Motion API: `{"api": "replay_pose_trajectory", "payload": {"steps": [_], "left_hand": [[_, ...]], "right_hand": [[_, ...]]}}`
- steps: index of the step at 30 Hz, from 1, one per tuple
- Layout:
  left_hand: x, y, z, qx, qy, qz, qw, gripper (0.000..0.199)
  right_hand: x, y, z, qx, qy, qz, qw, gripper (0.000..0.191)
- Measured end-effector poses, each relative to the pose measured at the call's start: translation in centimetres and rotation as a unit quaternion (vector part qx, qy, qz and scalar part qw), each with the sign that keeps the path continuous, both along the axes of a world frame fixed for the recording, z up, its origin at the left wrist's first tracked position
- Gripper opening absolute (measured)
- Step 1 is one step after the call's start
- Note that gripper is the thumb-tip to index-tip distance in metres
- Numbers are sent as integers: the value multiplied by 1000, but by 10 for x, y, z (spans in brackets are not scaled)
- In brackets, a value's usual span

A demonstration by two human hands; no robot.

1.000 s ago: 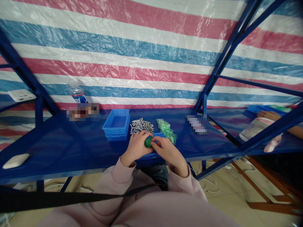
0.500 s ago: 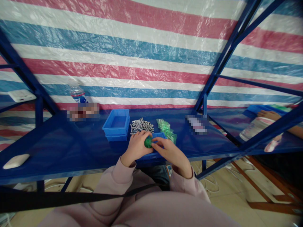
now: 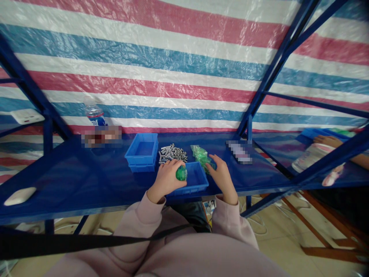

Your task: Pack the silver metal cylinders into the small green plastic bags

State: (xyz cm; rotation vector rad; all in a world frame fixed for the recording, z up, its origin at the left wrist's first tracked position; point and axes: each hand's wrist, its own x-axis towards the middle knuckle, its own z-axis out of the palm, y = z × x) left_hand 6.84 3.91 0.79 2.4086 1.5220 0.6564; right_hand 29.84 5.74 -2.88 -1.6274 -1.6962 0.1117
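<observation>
My left hand (image 3: 166, 179) is closed around a green round object (image 3: 181, 173), held over the left part of a blue tray (image 3: 197, 188). To the right, my right hand (image 3: 222, 175) has its thumb and fingers apart at the edge of a pile of green plastic bags (image 3: 201, 154). Whether its fingertips touch the bags is hard to tell. Behind my left hand lies a heap of small grey metal cylinders (image 3: 173, 152). Stacked blue trays (image 3: 142, 151) stand left of the heap.
A bottle (image 3: 96, 113) stands at the back left beside a blurred item. A white object (image 3: 20, 196) lies at the left front. A blurred flat item (image 3: 240, 151) is on the right. Beyond the blue frame post, another person's hand (image 3: 328, 141) rests near a blue tray.
My right hand has moved away from the green object, rightward to the green bags, uncovering more of the blue tray. My left hand stays in place with the green object.
</observation>
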Motion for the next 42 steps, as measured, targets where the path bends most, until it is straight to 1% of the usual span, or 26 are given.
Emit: {"api": "replay_pose_trajectory", "payload": {"steps": [2,4,7,10,12,16,18,22,25,28,30,34,38,42], "left_hand": [[0,0,0,0,0,0,1000,42],[0,0,0,1,0,0,1000,42],[0,0,0,0,1,-1,1000,42],[0,-1,0,0,2,-1,1000,42],[0,-1,0,-1,1,-1,1000,42],[0,-1,1,-4,-1,-1,1000,42],[0,-1,1,-3,-2,-1,1000,42],[0,-1,0,-6,-2,-1,1000,42],[0,-1,1,-8,0,1,1000,43],[0,-1,1,-9,0,2,1000,43],[0,-1,2,-11,1,3,1000,43],[1,-1,2,-11,-2,3,1000,42],[1,-1,3,-12,-4,5,1000,42],[1,-3,5,-17,1,6,1000,43]], "right_hand": [[1,2,-8,-39,-35,-5,999,46],[0,2,-12,-80,-62,-19,995,48],[-4,1,-10,-121,-80,-34,989,48],[-6,1,-8,-133,-77,-37,987,48],[-6,2,-9,-124,-74,-61,988,50],[-3,4,-13,-101,-60,-140,983,63],[0,4,-15,-100,-45,-152,982,67],[7,3,-15,-79,-7,-136,987,68],[9,1,-10,-68,32,-134,988,64],[10,-3,-1,-58,67,-154,984,56],[11,-6,5,-39,87,-161,982,48],[12,-10,11,-21,143,-142,979,31],[12,-12,11,-11,202,-99,974,33],[5,-15,13,40,214,-75,973,37]]}}
